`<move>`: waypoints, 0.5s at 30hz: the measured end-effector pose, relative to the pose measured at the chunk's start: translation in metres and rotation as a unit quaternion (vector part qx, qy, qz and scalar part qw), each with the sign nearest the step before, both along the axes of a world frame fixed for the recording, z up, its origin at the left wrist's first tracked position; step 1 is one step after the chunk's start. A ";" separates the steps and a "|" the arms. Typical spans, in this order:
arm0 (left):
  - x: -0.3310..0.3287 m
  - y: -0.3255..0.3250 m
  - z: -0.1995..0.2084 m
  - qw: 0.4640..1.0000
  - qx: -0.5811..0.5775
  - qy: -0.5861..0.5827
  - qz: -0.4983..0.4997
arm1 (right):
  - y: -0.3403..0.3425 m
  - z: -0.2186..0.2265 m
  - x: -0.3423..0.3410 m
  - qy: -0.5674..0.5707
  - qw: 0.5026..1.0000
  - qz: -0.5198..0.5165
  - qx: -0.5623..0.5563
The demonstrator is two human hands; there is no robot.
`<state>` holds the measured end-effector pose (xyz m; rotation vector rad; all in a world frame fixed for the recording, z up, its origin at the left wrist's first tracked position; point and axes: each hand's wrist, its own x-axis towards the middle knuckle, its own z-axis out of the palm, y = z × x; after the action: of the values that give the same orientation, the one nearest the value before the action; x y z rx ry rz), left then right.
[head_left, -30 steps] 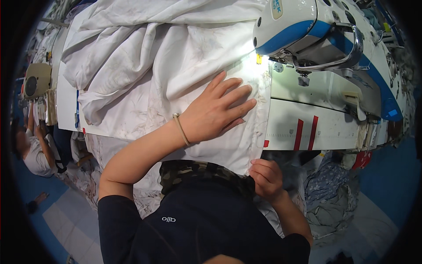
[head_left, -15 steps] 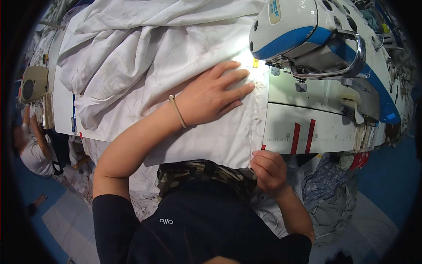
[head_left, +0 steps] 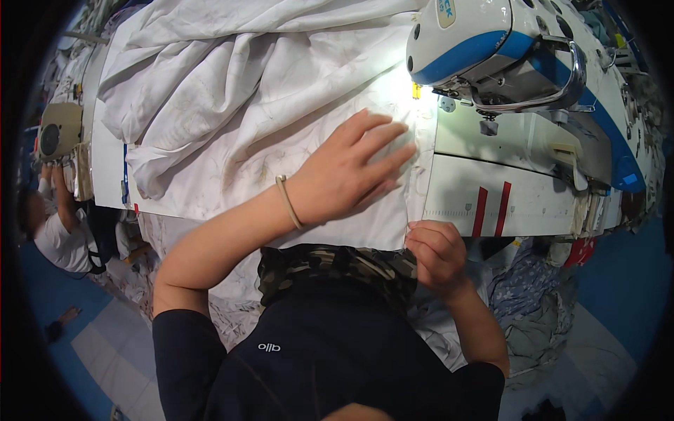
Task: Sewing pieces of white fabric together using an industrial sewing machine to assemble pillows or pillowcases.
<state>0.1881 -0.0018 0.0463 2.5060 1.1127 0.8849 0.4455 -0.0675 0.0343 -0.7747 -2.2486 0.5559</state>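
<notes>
A large white cloth [head_left: 281, 133] lies bunched at the left and flatter toward its folded right edge, which runs under the lit needle area of a white and blue sewing machine [head_left: 463, 42]. My left hand [head_left: 351, 165] is over the flat part, palm down, fingers spread and slightly blurred; whether it presses on the cloth I cannot tell. Near the table's front edge, my right hand [head_left: 439, 256] pinches the near right corner of the cloth between thumb and fingers. The needle itself is too small to make out.
The white table [head_left: 530, 217] carries a ruler scale and two red strips [head_left: 503, 209] right of the cloth. Patterned fabric [head_left: 523, 281] is heaped below at the right. Another person [head_left: 63, 235] sits at the far left, beside a beige round-fronted device [head_left: 60, 131].
My left hand has drawn back toward me, farther from the needle area, and its fingers look lifted. The cloth's near edge has moved a little toward the machine, my right hand with it.
</notes>
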 end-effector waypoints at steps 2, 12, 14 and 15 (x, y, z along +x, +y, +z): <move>-0.009 -0.009 -0.008 0.998 -0.020 0.062 -0.013 | 0.001 0.003 -0.001 -0.005 1.000 0.003 -0.003; -0.012 0.007 -0.008 0.995 -0.017 0.095 -0.020 | 0.017 0.006 0.001 -0.018 1.000 0.008 -0.003; -0.013 0.013 -0.009 0.996 -0.012 0.091 -0.022 | 0.022 0.005 0.002 -0.017 1.000 0.006 -0.004; -0.013 0.016 -0.009 0.996 -0.011 0.089 -0.022 | 0.025 0.005 0.002 -0.019 1.000 0.007 -0.004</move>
<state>0.1748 0.0142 0.0376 2.6210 1.1082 0.6449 0.4474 -0.0429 0.0390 -0.7801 -2.2905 0.5611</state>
